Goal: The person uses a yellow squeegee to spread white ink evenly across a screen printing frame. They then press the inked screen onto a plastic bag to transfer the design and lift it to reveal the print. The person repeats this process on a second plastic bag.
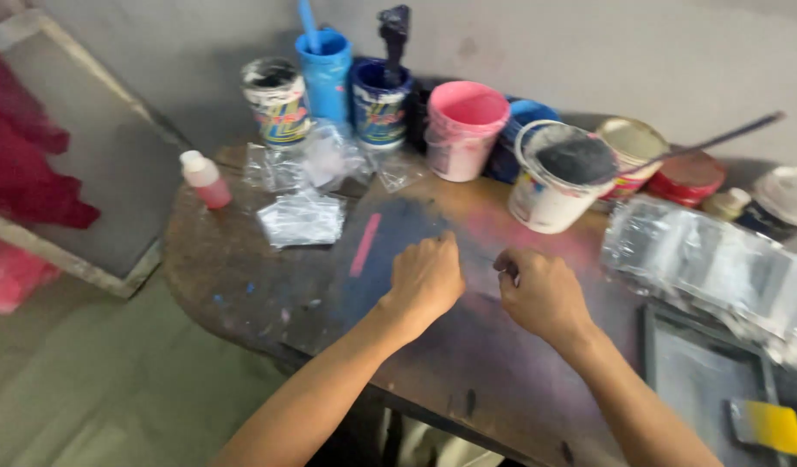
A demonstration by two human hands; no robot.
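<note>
Counter (pixel 243 285): round, wooden, stained with blue and pink ink; both hands rest near its middle.
Room: grey wall behind, bare concrete floor, a framed screen (pixel 87 164) leaning at left beside red cloth.
Tubs: white tub (pixel 556 177) of dark ink just beyond the right hand; pink tub (pixel 464 128) behind the left.
Risk: an elbow or wrist could, I judge, knock the white tub and spill ink over the clear bags (pixel 718 268).
Left hand (pixel 426 278): fingers curled shut; holding anything, cannot tell.
Right hand (pixel 541 294): fingers pinched together, perhaps on something small; too blurred to tell.
Bottle (pixel 205 179): pink, capped, upright, near the far-left edge; a bump could tip it off.
</note>
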